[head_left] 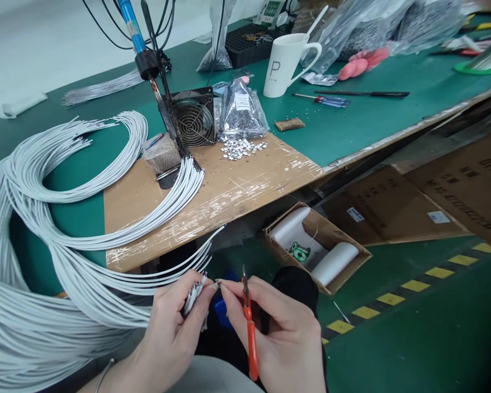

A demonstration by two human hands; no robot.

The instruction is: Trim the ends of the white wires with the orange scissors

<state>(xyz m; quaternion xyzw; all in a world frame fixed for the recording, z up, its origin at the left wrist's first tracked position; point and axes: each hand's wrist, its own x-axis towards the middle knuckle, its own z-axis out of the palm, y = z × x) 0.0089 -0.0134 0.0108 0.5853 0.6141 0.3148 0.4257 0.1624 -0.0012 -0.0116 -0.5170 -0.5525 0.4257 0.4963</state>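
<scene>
My left hand (pixel 174 319) is closed around a bunch of white cables (pixel 193 299), whose cut ends with small coloured wire tips poke up between thumb and fingers. My right hand (pixel 288 335) holds orange-handled cutters (pixel 251 338), their dark jaws pointing up, against the palm. At the same time its thumb and forefinger pinch a tiny wire end right at my left thumb tip. Long coils of white cable (pixel 85 305) run from the left hand across the left side of the bench. Another bundle of cable (pixel 172 204) bends onto the cardboard sheet.
A blue-handled soldering iron (pixel 131 24) stands upright by a small fan (pixel 192 117). Small white parts (pixel 241 147) lie beside a silvery bag (pixel 242 109). Behind are a white mug (pixel 284 65) and a screwdriver (pixel 331 101). Below the bench edge sits an open carton (pixel 339 281).
</scene>
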